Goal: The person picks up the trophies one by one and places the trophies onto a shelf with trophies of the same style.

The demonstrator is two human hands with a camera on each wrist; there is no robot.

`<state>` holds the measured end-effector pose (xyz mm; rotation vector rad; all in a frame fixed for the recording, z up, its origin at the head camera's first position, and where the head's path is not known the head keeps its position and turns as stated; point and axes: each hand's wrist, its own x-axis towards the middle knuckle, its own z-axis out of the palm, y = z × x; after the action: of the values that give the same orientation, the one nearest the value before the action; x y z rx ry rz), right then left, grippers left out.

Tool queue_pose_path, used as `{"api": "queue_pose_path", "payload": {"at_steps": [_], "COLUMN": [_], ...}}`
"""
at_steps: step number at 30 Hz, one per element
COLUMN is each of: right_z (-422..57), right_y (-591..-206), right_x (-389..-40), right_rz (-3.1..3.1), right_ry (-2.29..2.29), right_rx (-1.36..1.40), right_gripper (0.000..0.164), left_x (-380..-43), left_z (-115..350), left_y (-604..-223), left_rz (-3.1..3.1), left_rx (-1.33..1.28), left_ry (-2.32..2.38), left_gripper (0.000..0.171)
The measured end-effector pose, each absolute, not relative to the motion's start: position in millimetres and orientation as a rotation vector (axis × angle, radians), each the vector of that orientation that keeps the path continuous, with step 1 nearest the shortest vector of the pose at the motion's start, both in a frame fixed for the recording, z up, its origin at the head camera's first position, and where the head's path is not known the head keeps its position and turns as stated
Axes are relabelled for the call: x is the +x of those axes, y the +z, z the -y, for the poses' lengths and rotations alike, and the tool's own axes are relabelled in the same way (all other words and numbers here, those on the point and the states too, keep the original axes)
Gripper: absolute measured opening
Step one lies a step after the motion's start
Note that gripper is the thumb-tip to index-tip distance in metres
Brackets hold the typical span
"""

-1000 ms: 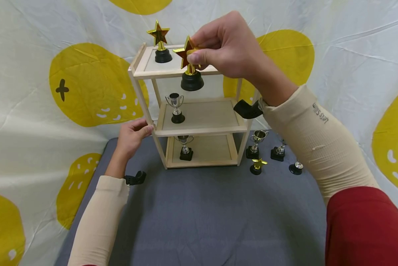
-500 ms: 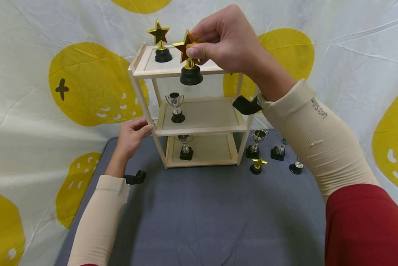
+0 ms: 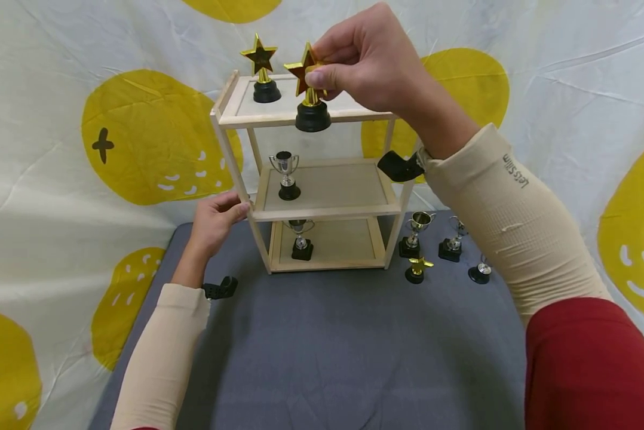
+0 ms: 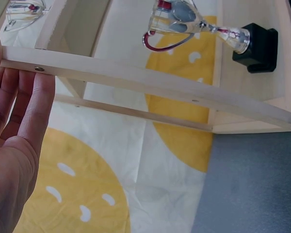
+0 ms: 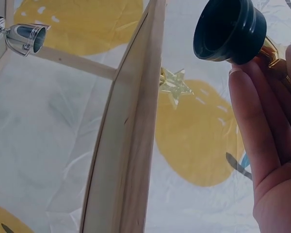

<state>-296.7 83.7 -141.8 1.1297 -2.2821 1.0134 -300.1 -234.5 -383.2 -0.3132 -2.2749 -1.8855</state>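
My right hand (image 3: 373, 63) pinches a gold star trophy (image 3: 312, 116) by its star, upright, with its black base in front of the top shelf's front edge. In the right wrist view the base's hollow underside (image 5: 220, 31) shows, apart from the shelf. A second star trophy (image 3: 266, 91) stands at the left of the top shelf. My left hand (image 3: 212, 224) grips the left front post of the wooden shelf rack (image 3: 322, 211), thumb on one side and fingers (image 4: 36, 104) on the other. Silver cup trophies stand on the middle shelf (image 3: 288, 173) and bottom shelf (image 3: 301, 246).
On the grey cloth (image 3: 322, 340) right of the rack stand a gold-topped cup (image 3: 419, 224), a small star trophy (image 3: 416, 272), another cup (image 3: 451, 246) and a black-based trophy (image 3: 480, 273) partly behind my right sleeve. A patterned sheet (image 3: 155, 125) hangs behind.
My right hand has lifted the star trophy a little, its base rising toward the top shelf's edge. My left hand stays on the post.
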Motion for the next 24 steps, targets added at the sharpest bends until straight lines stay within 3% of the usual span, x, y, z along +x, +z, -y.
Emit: {"api": "queue_pose_path", "payload": {"at_steps": [24], "right_z": [-82], "right_y": [-135], "right_x": [-309], "right_rz": [2.354], "right_ry": [0.992], "right_rx": [1.047], "right_gripper": [0.022], "left_x": [-303], "left_z": [232], "left_y": [-384], "left_rz": [2.278], "left_rx": [-0.331], "left_ry": [-1.887], "left_gripper": [0.036]}}
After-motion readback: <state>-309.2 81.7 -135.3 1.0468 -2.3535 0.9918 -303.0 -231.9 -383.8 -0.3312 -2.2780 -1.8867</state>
